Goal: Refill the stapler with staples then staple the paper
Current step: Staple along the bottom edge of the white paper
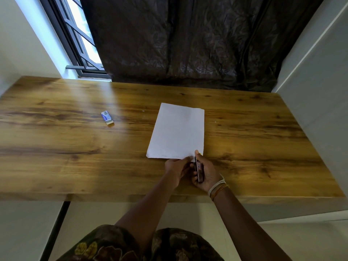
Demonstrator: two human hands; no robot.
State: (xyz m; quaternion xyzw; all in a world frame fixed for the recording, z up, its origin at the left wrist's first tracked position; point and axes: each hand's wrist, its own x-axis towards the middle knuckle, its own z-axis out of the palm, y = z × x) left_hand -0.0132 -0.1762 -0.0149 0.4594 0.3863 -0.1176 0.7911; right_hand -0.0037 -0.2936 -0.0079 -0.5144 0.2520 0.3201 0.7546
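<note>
White paper (178, 131) lies on the wooden table (75, 147), near its middle. A small dark stapler (199, 171) with a red-and-white label sits in my right hand (206, 174), its nose at the paper's near right corner. The thumb of that hand rests on the corner. My left hand (176, 169) pinches the paper's near edge just left of the stapler. A small blue-and-white staple box (107, 117) lies on the table to the far left of the paper. Whether the paper sits inside the stapler's jaws is hidden by my fingers.
A dark curtain (188, 44) hangs behind the table's far edge. A barred window (79, 38) is at the back left, and a white wall (320, 91) borders the table on the right. The table's near edge runs just under my wrists.
</note>
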